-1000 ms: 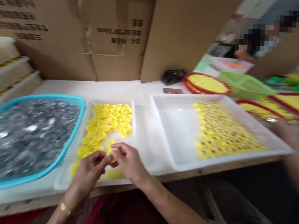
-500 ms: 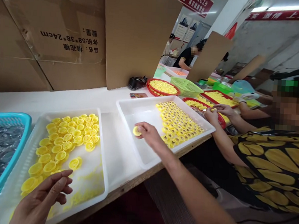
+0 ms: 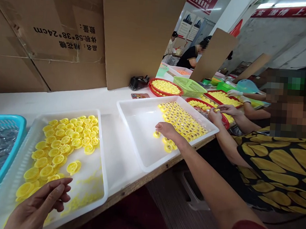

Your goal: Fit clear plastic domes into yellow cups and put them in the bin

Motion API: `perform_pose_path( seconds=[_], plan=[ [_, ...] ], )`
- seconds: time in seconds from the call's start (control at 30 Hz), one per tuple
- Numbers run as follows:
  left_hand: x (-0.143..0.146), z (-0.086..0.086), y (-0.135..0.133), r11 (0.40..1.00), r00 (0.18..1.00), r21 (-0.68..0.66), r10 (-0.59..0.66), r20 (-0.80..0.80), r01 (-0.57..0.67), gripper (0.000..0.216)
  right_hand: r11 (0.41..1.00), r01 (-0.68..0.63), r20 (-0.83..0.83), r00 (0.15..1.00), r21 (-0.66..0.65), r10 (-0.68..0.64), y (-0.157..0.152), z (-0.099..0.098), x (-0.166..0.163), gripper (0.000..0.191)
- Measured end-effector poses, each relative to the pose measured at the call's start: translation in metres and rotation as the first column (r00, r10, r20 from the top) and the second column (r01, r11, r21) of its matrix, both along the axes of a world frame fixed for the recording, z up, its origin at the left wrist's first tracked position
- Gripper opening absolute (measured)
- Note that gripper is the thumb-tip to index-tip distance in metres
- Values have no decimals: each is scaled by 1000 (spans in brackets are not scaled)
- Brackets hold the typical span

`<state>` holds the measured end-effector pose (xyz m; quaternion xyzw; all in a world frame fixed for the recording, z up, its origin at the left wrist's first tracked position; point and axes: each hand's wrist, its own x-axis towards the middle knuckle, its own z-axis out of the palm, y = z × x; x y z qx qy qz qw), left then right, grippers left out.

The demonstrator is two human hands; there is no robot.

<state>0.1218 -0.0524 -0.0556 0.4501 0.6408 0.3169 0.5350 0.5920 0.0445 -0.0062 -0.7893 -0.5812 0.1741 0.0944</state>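
My right hand [image 3: 165, 129] is over the right-hand white tray [image 3: 130, 144], fingertips pinched on a small round yellow cup [image 3: 156, 134]. Just beyond it, rows of yellow cups with dark centres [image 3: 185, 120] fill the tray's right part. My left hand [image 3: 42, 199] hovers at the near side of the left white tray [image 3: 103, 166], palm inward, fingers loosely bent and a little apart with nothing visible in them. Many shallow yellow cups [image 3: 60, 143] lie in that tray. A few nested ones [image 3: 73, 167] sit apart from the pile, near my left fingertips.
At far left a blue basket [image 3: 21, 130] holds clear plastic pieces. Cardboard boxes [image 3: 75, 71] stand along the back. Red trays of yellow pieces [image 3: 166, 87] and a green basket [image 3: 189, 86] are farther back. A co-worker's hands [image 3: 217, 115] are close to the right tray's far corner.
My right hand has carried the yellow cup rightward across the tray, up to the rows, and lowered it. My left hand has shifted slightly, still above the left tray.
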Motion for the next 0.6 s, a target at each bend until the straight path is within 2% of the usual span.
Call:
perform_pose_path(
  seconds=[0.17, 0.27, 0.37, 0.43, 0.5, 0.6],
  plan=[
    [1, 2, 1, 1000, 1000, -8, 12, -8, -12, 48, 994, -110, 114, 987, -6, 110, -1, 0, 1, 14],
    [5, 9, 3, 1000, 1000, 3, 26, -8, -26, 52, 993, -111, 200, 973, -27, 114, -1, 0, 8, 9],
    [11, 24, 2, 999, 999, 33, 43, -6, -43, 56, 992, -113, 261, 958, -49, 122, -3, 5, 14, 9],
    [17, 39, -2, 996, 999, 83, 26, 19, -27, 49, 988, -145, 273, 949, -61, 156, -5, 10, 14, 6],
    [24, 52, -4, 989, 996, 139, 46, 74, -56, 43, 984, -173, 272, 946, -38, 177, -5, 11, 14, 10],
    [23, 61, 3, 982, 994, 183, 35, 101, -53, 35, 981, -194, 271, 945, 20, 182, 5, 5, 4, 14]
  ],
)
